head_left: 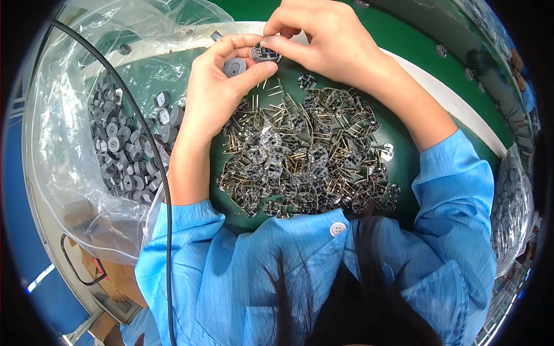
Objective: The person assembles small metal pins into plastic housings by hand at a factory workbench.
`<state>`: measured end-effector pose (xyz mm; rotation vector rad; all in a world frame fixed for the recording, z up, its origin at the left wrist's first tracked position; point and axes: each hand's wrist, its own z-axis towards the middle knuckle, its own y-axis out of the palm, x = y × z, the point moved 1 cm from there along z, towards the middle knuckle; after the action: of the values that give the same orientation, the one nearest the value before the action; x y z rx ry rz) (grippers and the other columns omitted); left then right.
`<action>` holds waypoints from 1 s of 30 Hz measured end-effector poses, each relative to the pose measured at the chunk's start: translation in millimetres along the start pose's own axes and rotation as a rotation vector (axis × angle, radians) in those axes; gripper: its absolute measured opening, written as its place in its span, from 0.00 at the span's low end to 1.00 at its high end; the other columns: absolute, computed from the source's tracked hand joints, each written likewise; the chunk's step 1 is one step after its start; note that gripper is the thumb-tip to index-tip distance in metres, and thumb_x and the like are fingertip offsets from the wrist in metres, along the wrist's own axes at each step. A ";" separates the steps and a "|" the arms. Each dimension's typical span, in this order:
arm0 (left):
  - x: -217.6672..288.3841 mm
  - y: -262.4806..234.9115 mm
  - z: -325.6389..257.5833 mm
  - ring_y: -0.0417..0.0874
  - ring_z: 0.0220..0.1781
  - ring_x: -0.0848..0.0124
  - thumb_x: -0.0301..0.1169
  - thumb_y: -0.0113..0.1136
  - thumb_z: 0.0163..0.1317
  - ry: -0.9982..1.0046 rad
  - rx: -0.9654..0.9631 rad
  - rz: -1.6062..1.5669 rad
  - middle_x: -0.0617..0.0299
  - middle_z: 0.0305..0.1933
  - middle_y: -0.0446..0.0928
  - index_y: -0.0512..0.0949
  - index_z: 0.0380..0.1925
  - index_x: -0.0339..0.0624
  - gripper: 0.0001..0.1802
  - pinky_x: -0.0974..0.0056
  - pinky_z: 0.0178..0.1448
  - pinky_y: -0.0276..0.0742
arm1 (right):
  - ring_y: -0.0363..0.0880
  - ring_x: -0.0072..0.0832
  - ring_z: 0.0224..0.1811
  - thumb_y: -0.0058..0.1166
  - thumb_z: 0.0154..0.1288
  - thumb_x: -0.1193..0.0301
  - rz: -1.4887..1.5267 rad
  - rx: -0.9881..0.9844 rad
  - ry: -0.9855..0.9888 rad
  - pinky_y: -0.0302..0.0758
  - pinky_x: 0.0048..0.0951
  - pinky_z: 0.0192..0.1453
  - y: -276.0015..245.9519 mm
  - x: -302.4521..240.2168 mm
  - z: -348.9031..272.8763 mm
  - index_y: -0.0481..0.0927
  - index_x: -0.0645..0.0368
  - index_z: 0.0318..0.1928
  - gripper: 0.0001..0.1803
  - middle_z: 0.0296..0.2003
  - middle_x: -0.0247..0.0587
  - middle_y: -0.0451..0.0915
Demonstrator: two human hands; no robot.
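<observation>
My left hand (pixel 216 86) is closed around two small round grey plastic parts. One grey cap (pixel 235 67) rests against its palm and fingers. A grey housing (pixel 258 58) is pinched between thumb and fingers, with a small round circuit board (pixel 267 49) seated in or on it; how deep, I cannot tell. From above, my right hand (pixel 320 40) pinches at the board's upper edge with thumb and forefinger. Just below both hands, a heap of loose round circuit boards (pixel 311 155) with thin metal pins covers the green tabletop.
A clear plastic bag (pixel 63 150) at the left holds many grey round housings (pixel 118 144). A black cable (pixel 151 135) arcs over it. Another clear bag (pixel 508 202) lies at the right edge. A few boards (pixel 441 51) lie on the green surface beyond the pale rim (pixel 461 109).
</observation>
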<state>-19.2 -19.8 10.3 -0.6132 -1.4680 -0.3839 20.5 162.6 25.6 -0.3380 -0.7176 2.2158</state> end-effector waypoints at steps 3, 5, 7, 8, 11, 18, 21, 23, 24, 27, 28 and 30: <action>-3.5 -2.5 -0.4 0.76 0.37 0.80 0.23 0.72 0.51 0.065 0.017 0.047 0.67 0.35 0.78 0.78 0.48 0.35 0.22 0.73 0.44 0.75 | 0.75 0.43 0.30 0.61 0.53 0.74 0.215 -0.036 0.254 0.74 0.35 0.34 -7.6 -17.1 8.6 0.77 0.61 0.28 0.06 0.24 0.44 0.73; -5.9 -0.8 1.5 0.77 0.37 0.80 0.23 0.71 0.51 0.113 0.033 0.024 0.67 0.36 0.78 0.79 0.47 0.36 0.21 0.73 0.45 0.74 | 0.78 0.37 0.29 0.62 0.54 0.73 0.270 -0.065 0.274 0.76 0.31 0.35 -4.5 -10.0 5.1 0.80 0.64 0.31 0.07 0.25 0.43 0.78; -4.8 -0.7 2.4 0.76 0.37 0.80 0.22 0.71 0.51 0.169 0.005 -0.023 0.67 0.36 0.79 0.79 0.46 0.35 0.21 0.73 0.46 0.74 | 0.81 0.21 0.32 0.64 0.58 0.72 0.686 -0.220 0.829 0.78 0.23 0.39 -2.1 -4.8 -1.2 0.81 0.65 0.43 0.14 0.31 0.35 0.83; -4.9 -0.5 2.8 0.76 0.37 0.80 0.22 0.71 0.51 0.172 0.006 -0.022 0.67 0.36 0.79 0.79 0.46 0.35 0.21 0.73 0.46 0.74 | 0.80 0.20 0.34 0.63 0.59 0.73 0.862 -0.422 0.970 0.78 0.21 0.39 -6.7 -0.9 2.4 0.78 0.66 0.47 0.16 0.33 0.34 0.83; -7.5 2.5 -0.8 0.75 0.34 0.81 0.22 0.71 0.50 0.231 0.054 0.191 0.66 0.34 0.79 0.79 0.45 0.39 0.20 0.73 0.40 0.74 | 0.80 0.18 0.35 0.63 0.60 0.72 0.882 -0.471 0.948 0.78 0.19 0.38 -1.8 3.5 -0.5 0.79 0.67 0.45 0.15 0.33 0.36 0.82; -4.2 -8.5 -1.4 0.72 0.31 0.80 0.19 0.50 0.55 0.230 0.183 0.243 0.63 0.34 0.75 0.69 0.55 0.39 0.24 0.75 0.37 0.69 | 0.82 0.24 0.29 0.64 0.56 0.71 0.297 -0.255 0.954 0.78 0.26 0.38 0.9 33.2 0.6 0.83 0.68 0.39 0.14 0.27 0.45 0.84; -3.9 -19.6 2.3 0.71 0.30 0.79 0.20 0.43 0.59 0.140 0.221 0.180 0.63 0.34 0.74 0.65 0.58 0.38 0.24 0.76 0.36 0.66 | 0.83 0.29 0.30 0.66 0.54 0.69 0.050 -0.151 0.932 0.78 0.28 0.38 0.8 79.2 -30.2 0.83 0.68 0.38 0.14 0.27 0.47 0.84; -9.0 -28.0 3.9 0.77 0.37 0.76 0.22 0.49 0.62 0.118 0.282 0.141 0.62 0.35 0.75 0.65 0.58 0.38 0.23 0.73 0.42 0.72 | 0.84 0.36 0.30 0.65 0.54 0.69 -0.055 -0.176 0.952 0.79 0.31 0.39 0.3 88.9 -33.6 0.83 0.68 0.37 0.14 0.27 0.50 0.83; -11.9 -30.5 4.0 0.77 0.37 0.76 0.22 0.49 0.62 0.115 0.285 0.139 0.62 0.35 0.75 0.65 0.58 0.38 0.23 0.73 0.42 0.72 | 0.84 0.36 0.30 0.65 0.54 0.69 -0.053 -0.181 0.952 0.79 0.31 0.39 0.3 89.3 -35.8 0.83 0.68 0.37 0.14 0.27 0.50 0.83; -19.1 -39.6 6.4 0.81 0.44 0.70 0.25 0.58 0.62 0.130 0.351 0.303 0.57 0.41 0.77 0.70 0.55 0.36 0.21 0.68 0.51 0.74 | 0.83 0.42 0.36 0.62 0.56 0.69 -0.177 -0.293 1.008 0.78 0.32 0.43 -1.9 87.0 -35.5 0.83 0.66 0.41 0.14 0.33 0.53 0.83; -18.3 -43.3 7.4 0.81 0.47 0.66 0.27 0.61 0.60 0.192 0.323 0.506 0.54 0.45 0.77 0.72 0.53 0.35 0.20 0.66 0.54 0.74 | 0.82 0.43 0.39 0.60 0.56 0.71 -0.295 -0.251 0.893 0.77 0.33 0.44 -0.8 89.0 -40.3 0.83 0.64 0.42 0.14 0.35 0.54 0.83; -17.4 -42.1 7.9 0.81 0.49 0.63 0.28 0.64 0.59 0.259 0.291 0.708 0.50 0.48 0.76 0.74 0.50 0.35 0.20 0.64 0.56 0.74 | 0.81 0.44 0.42 0.58 0.57 0.72 -0.414 -0.205 0.774 0.77 0.33 0.45 -3.4 92.7 -45.2 0.82 0.62 0.43 0.13 0.37 0.54 0.82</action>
<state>-51.9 -50.6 -0.6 -0.7667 -0.9536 0.2913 -19.4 250.7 -10.2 -0.9836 -0.5128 1.4496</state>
